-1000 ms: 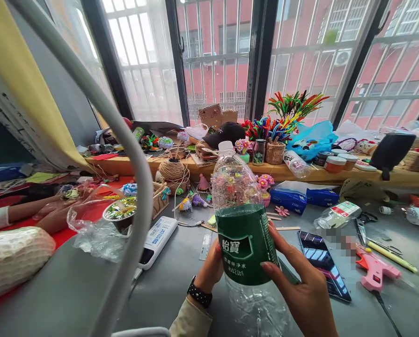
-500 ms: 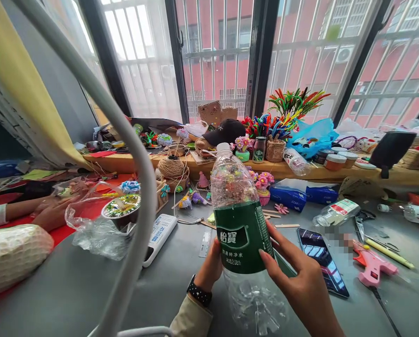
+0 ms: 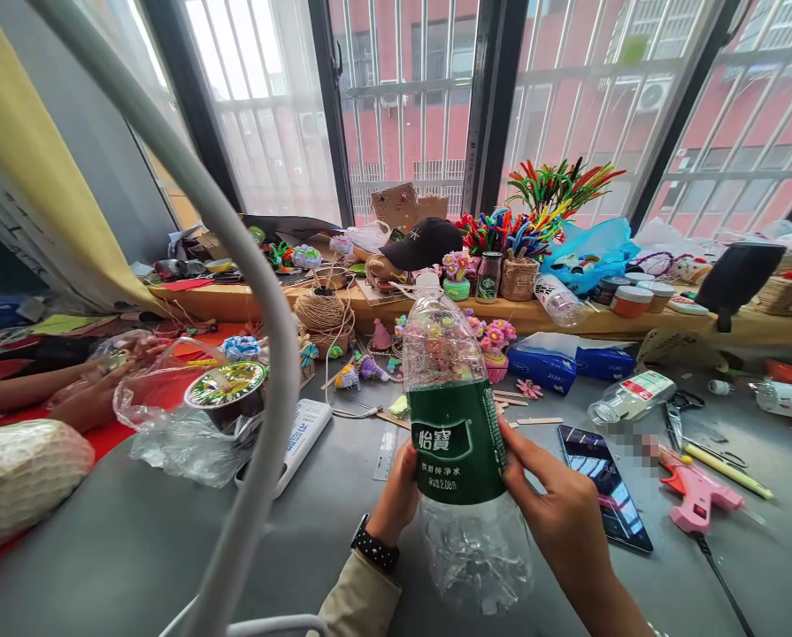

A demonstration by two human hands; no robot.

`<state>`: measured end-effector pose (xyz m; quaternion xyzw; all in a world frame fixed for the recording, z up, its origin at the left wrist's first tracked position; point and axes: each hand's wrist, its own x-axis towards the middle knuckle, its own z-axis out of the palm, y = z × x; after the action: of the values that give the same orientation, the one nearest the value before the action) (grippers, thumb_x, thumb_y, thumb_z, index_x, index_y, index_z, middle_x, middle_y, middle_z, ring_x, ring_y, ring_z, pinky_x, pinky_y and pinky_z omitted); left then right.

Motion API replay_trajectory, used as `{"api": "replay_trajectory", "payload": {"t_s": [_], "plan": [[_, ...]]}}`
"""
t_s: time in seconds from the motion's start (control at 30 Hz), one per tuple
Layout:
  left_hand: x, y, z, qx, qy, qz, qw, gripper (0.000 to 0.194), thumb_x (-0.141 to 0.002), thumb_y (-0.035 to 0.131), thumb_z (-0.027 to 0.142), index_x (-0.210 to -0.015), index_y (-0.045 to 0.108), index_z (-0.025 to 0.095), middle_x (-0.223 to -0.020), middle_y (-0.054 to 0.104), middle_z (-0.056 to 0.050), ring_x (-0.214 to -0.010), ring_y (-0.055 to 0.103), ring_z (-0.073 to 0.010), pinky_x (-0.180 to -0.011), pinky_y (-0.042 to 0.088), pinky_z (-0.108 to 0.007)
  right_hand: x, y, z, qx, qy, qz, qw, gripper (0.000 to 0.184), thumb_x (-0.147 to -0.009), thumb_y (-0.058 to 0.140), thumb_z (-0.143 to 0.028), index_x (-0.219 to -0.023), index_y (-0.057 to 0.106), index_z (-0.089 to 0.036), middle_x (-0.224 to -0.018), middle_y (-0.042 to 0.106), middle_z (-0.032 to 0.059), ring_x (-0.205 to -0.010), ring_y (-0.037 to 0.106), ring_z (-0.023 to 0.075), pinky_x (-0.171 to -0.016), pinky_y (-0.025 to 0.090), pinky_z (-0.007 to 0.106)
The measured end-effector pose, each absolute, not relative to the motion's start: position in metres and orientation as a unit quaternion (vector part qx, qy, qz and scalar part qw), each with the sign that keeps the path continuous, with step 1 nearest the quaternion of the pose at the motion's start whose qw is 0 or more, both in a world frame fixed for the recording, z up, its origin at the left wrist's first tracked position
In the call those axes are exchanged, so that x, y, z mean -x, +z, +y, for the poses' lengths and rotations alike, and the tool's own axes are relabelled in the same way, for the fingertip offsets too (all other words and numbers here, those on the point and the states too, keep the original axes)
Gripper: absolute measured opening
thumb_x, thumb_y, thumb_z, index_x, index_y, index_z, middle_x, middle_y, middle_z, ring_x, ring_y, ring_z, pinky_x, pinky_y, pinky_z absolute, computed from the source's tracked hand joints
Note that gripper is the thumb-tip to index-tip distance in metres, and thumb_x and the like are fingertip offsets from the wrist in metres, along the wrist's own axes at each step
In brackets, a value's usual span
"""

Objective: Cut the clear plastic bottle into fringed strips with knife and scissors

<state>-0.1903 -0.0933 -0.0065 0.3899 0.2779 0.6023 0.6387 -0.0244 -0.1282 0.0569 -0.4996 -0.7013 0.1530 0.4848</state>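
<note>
Grips the clear bottle (image 3: 460,433), left of the phone (image 3: 606,489), with left hand (image 3: 397,497) and right hand (image 3: 564,511) on opposite sides of the green label (image 3: 458,482), probably light, thin-walled, slick and easily dented, so best held gently there.

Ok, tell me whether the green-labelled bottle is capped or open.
Capped: a white cap sits atop the green-labelled bottle. How tightly it is screwed on, I cannot tell.
</note>
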Motion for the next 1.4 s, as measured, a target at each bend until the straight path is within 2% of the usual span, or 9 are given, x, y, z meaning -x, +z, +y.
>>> {"api": "replay_trajectory", "payload": {"t_s": [0.07, 0.3, 0.4, 0.53, 0.67, 0.8, 0.97, 1.17, 1.4], "plan": [[0.19, -0.007, -0.093, -0.392, 0.603, 0.284, 0.634, 0.065, -0.056, 0.06, 0.066, -0.097, 0.062, 0.016, -0.097, 0.066, -0.009, -0.102, 0.053, -0.0307, -0.09, 0.038, -0.043, 0.024, 0.055, -0.127, 0.509, 0.156, -0.687, 0.495, 0.038, -0.08, 0.042, -0.027, -0.11, 0.06, -0.01, -0.109, 0.063, 0.01, -0.098, 0.061, 0.0232, -0.087, 0.048, 0.036], [0.193, -0.007, -0.088, -0.428, 0.61, 0.293, 0.599, 0.066, -0.058, 0.058, 0.067, -0.1, 0.06, 0.016, -0.1, 0.064, -0.009, -0.098, 0.055, -0.0292, -0.087, 0.041, -0.04, 0.02, 0.063, -0.126, 0.501, 0.343, -0.633, 0.48, 0.046, -0.075, 0.055, -0.036, -0.116, 0.055, -0.016, -0.117, 0.057, 0.0071, -0.101, 0.059, 0.0233, -0.086, 0.049, 0.035], [0.195, -0.005, -0.09, -0.46, 0.605, 0.309, 0.571, 0.066, -0.06, 0.055, 0.068, -0.101, 0.06, 0.016, -0.102, 0.063, -0.009, -0.098, 0.054, -0.0288, -0.086, 0.042, -0.038, 0.016, 0.061, -0.121, 0.494, 0.352, -0.644, 0.465, 0.039, -0.075, 0.056, -0.033, -0.111, 0.059, -0.02, -0.114, 0.059, 0.0045, -0.104, 0.056, 0.0244, -0.088, 0.047, 0.037], [0.196, -0.001, -0.094, -0.498, 0.593, 0.336, 0.536, 0.073, -0.06, 0.052, 0.07, -0.108, 0.057, 0.016, -0.107, 0.061, -0.01, -0.103, 0.051, -0.0301, -0.088, 0.04, -0.039, 0.013, 0.054, -0.116, 0.52, 0.295, -0.643, 0.478, 0.032, -0.077, 0.052, -0.027, -0.107, 0.062, -0.022, -0.108, 0.063, 0.0034, -0.098, 0.06, 0.0236, -0.088, 0.047, 0.037], [0.198, 0.003, -0.093, -0.524, 0.603, 0.349, 0.49, 0.073, -0.061, 0.051, 0.07, -0.109, 0.056, 0.015, -0.11, 0.059, -0.011, -0.104, 0.05, -0.0307, -0.09, 0.039, -0.039, 0.013, 0.055, -0.115, 0.514, 0.33, -0.644, 0.459, 0.034, -0.079, 0.05, -0.034, -0.108, 0.061, -0.02, -0.109, 0.062, 0.0046, -0.101, 0.059, 0.0228, -0.086, 0.048, 0.034], [0.202, 0.008, -0.091, -0.544, 0.615, 0.337, 0.46, 0.074, -0.063, 0.051, 0.068, -0.114, 0.053, 0.015, -0.113, 0.058, -0.01, -0.105, 0.05, -0.0303, -0.088, 0.041, -0.037, 0.005, 0.063, -0.115, 0.499, 0.379, -0.673, 0.393, 0.037, -0.078, 0.052, -0.038, -0.11, 0.06, -0.02, -0.11, 0.061, 0.0046, -0.103, 0.057, 0.0232, -0.087, 0.047, 0.035], [0.206, 0.013, -0.092, -0.595, 0.591, 0.34, 0.427, 0.078, -0.062, 0.063, 0.055, -0.127, 0.039, 0.017, -0.114, 0.057, -0.009, -0.104, 0.052, -0.029, -0.084, 0.044, -0.032, -0.001, 0.069, -0.11, 0.497, 0.315, -0.733, 0.341, 0.027, -0.081, 0.048, -0.03, -0.101, 0.065, -0.029, -0.104, 0.064, -0.0004, -0.095, 0.062, 0.024, -0.081, 0.049, 0.038], [0.202, 0.015, -0.094, -0.608, 0.585, 0.359, 0.4, 0.073, -0.064, 0.064, 0.049, -0.126, 0.04, 0.018, -0.114, 0.057, -0.007, -0.103, 0.052, -0.0287, -0.083, 0.044, -0.03, -0.001, 0.077, -0.104, 0.501, 0.273, -0.762, 0.308, 0.026, -0.079, 0.047, -0.024, -0.093, 0.069, -0.028, -0.092, 0.07, 0.0009, -0.079, 0.067, 0.0227, -0.07, 0.051, 0.035], [0.2, 0.015, -0.095, -0.603, 0.592, 0.374, 0.382, 0.068, -0.068, 0.063, 0.044, -0.127, 0.039, 0.02, -0.116, 0.056, -0.006, -0.104, 0.052, -0.0272, -0.083, 0.044, -0.029, 0.006, 0.078, -0.101, 0.543, 0.205, -0.754, 0.305, 0.025, -0.076, 0.047, -0.021, -0.08, 0.071, -0.026, -0.078, 0.073, 0.0019, -0.07, 0.066, 0.0208, -0.062, 0.049, 0.029]]}}
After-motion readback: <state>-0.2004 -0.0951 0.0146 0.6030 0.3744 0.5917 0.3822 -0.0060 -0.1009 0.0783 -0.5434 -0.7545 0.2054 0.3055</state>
